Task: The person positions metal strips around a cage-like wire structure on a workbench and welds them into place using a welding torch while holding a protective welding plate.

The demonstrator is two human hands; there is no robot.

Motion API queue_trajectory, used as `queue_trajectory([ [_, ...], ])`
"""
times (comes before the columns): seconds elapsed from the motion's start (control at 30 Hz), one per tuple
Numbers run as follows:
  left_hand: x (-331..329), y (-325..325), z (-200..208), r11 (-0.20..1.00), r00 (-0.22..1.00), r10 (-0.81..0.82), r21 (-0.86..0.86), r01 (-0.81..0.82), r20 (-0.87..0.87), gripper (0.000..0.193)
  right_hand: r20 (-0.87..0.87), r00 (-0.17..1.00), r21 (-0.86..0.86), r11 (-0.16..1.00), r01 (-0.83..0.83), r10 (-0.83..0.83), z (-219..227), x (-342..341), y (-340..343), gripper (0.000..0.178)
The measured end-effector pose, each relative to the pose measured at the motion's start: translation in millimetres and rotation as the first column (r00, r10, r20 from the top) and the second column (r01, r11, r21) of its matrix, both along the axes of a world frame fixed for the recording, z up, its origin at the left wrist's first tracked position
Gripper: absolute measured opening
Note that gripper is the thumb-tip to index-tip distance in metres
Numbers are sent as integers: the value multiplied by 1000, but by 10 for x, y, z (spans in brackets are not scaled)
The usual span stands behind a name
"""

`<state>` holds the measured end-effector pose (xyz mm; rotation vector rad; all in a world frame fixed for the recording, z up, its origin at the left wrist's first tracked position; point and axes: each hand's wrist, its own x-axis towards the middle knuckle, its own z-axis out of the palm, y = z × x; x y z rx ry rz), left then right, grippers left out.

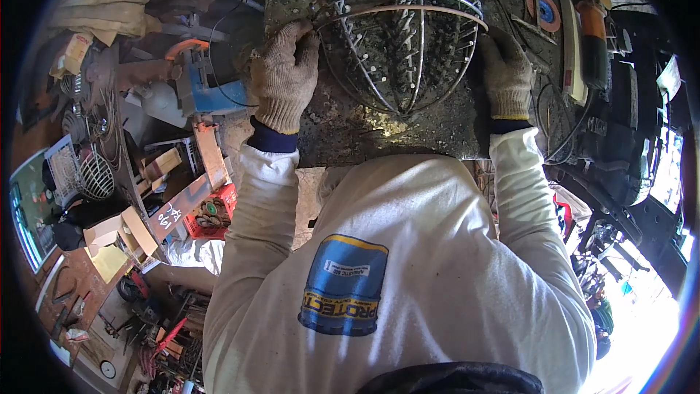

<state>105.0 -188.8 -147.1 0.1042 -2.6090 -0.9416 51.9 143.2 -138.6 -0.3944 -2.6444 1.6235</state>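
A half-round wire frame (421, 58) of bent metal rods lies on the dark, grimy worktop (343, 147). Curved rods cross its upper part, and straight rods run down to meet at a point nearest me. My left hand (286, 69), in a knitted work glove, is closed at the left end of the frame's rim. At the opposite end my right hand (505, 73), gloved the same way, has its fingers curled against the rim. Its far fingers are partly hidden. Dark bristly bits and small pale studs show between the rods.
An angle grinder (592, 29) with an orange body lies at the right of the worktop, near a round abrasive disc (543, 11) and loose cables. To the left are a blue machine (211, 84), a red crate (211, 213) and an open cardboard box (120, 233).
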Motion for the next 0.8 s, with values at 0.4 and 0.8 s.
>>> queue_trajectory([
  [0.4, -16, 12, -18, 999, 1000, -25, -39, 25, -3, 22, -53, 998, 73, 997, -19, 23, -56, -12, 41, 30],
  [0.8, -59, 115, 297, 994, 950, -19, -108, -16, -310, 16, -63, 997, 28, 999, -31, 33, -124, -11, 48, 30],
])
